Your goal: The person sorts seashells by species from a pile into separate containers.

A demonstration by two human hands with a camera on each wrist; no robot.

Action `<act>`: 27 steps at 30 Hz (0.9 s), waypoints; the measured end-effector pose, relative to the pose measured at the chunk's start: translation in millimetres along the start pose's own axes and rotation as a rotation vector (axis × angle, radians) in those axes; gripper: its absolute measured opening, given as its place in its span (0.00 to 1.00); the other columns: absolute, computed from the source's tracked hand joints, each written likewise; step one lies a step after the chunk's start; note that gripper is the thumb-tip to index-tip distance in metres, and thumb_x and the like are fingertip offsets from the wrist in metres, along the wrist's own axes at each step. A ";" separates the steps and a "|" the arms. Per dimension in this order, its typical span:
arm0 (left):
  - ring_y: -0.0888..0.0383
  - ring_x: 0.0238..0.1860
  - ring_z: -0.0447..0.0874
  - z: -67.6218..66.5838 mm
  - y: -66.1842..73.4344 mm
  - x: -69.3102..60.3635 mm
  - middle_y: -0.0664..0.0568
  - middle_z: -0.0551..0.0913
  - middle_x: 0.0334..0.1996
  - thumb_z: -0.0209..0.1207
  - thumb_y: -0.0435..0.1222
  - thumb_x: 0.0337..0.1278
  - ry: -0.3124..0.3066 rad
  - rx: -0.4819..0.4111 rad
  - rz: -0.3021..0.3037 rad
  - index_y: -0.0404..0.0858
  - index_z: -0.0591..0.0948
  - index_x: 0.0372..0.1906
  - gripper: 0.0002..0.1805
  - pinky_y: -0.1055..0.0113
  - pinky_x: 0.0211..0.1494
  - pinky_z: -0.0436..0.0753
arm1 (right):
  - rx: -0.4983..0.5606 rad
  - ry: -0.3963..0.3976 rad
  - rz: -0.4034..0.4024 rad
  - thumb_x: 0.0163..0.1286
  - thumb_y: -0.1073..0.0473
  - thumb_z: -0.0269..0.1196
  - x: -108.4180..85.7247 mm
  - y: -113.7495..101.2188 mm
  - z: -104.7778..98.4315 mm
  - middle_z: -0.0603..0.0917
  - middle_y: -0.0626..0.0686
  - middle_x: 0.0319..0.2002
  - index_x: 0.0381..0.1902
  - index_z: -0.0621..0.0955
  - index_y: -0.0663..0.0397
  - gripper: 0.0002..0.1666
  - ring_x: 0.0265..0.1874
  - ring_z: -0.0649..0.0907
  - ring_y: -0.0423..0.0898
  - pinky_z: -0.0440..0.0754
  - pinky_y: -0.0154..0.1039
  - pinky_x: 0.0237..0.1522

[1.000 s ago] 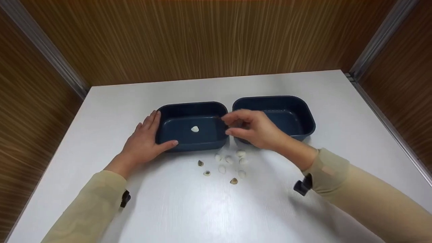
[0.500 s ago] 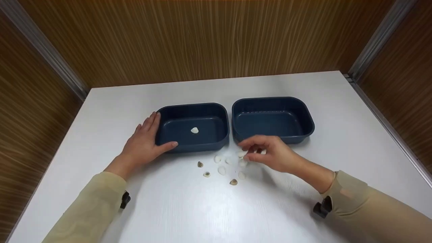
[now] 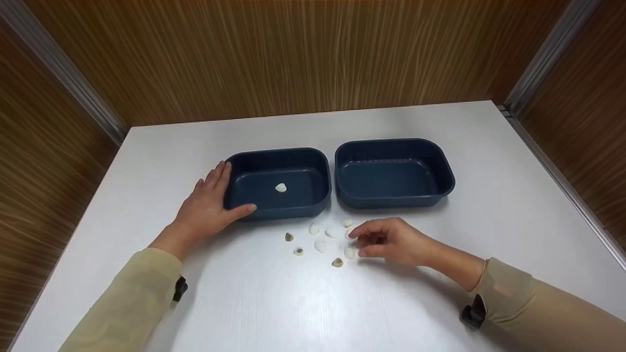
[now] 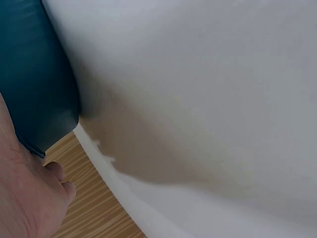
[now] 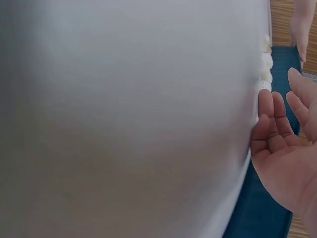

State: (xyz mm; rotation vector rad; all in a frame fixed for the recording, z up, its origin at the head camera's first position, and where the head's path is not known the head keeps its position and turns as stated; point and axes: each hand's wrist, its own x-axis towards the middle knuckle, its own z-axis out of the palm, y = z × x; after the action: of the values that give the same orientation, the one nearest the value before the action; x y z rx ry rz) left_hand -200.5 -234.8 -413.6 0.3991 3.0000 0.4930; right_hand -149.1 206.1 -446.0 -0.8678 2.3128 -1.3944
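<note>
My left hand [image 3: 204,208] rests against the left end of the left dark blue bin [image 3: 293,212], its thumb along the front wall and its fingers along the side. One white seashell [image 3: 280,187] lies inside that bin. My right hand [image 3: 396,242] hovers low at the right side of a group of shells on the table. Its thumb and forefinger are apart, around a white shell [image 3: 349,253] and another partly covered one. I see nothing held in it. More white shells, such as one shell [image 3: 320,246], and brown-marked shells, such as one shell [image 3: 337,262], lie close by.
A second dark blue bin [image 3: 396,202] stands to the right of the first, with a narrow gap between them. Both sit on a white table [image 3: 274,308]. Wood-grain panels [image 3: 313,58] enclose the back and sides.
My right hand has moved from above the gap between the bins down toward me, to the shells on the table. My left hand stays on the left bin.
</note>
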 end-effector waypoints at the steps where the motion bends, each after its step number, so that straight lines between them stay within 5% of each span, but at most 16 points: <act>1: 0.42 0.86 0.38 0.0 -0.3 0.3 0.44 0.37 0.87 0.51 0.78 0.62 0.000 0.002 0.000 0.38 0.37 0.87 0.68 0.43 0.85 0.41 | 0.002 -0.003 0.002 0.67 0.63 0.77 -0.1 0.8 0.5 0.90 0.53 0.42 0.55 0.88 0.60 0.20 0.38 0.84 0.43 0.82 0.29 0.41; 27: 0.44 0.86 0.38 -0.4 -0.7 0.5 0.43 0.37 0.87 0.51 0.77 0.63 -0.003 0.010 0.004 0.38 0.38 0.87 0.67 0.42 0.85 0.41 | -0.070 -0.014 -0.038 0.64 0.63 0.79 2.5 4.3 12.6 0.87 0.52 0.39 0.54 0.90 0.55 0.20 0.36 0.81 0.44 0.80 0.29 0.39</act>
State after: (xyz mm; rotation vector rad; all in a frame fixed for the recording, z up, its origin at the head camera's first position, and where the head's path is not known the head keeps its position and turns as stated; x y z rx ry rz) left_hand -201.2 -235.3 -413.5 0.4068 3.0003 0.4768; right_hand -145.7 197.2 -455.8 -0.9431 2.3588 -1.3251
